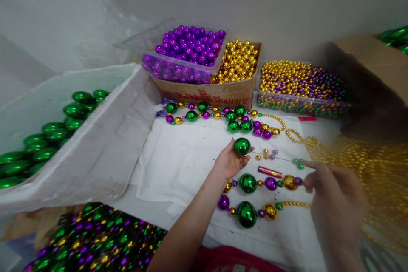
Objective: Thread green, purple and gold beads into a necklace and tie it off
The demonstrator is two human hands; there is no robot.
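My left hand (230,162) grips a large green bead (242,146) between thumb and fingers over the white cloth (178,157). A thin needle or wire (274,157) runs from that bead to my right hand (334,195), whose fingers pinch its far end; small green beads (298,162) sit on it near the fingertips. Below my hands lies a partly strung necklace (255,197) of green, purple and gold beads. A red lighter (270,172) lies between my hands. A few loose small beads (267,154) rest beside it.
A white bin of large green beads (57,127) stands at left. Behind are a tub of purple beads (188,49), a cardboard box of gold beads (237,61) and a tray of small mixed beads (299,80). Finished necklaces (223,119) lie along the back; gold strands (366,165) pile at right.
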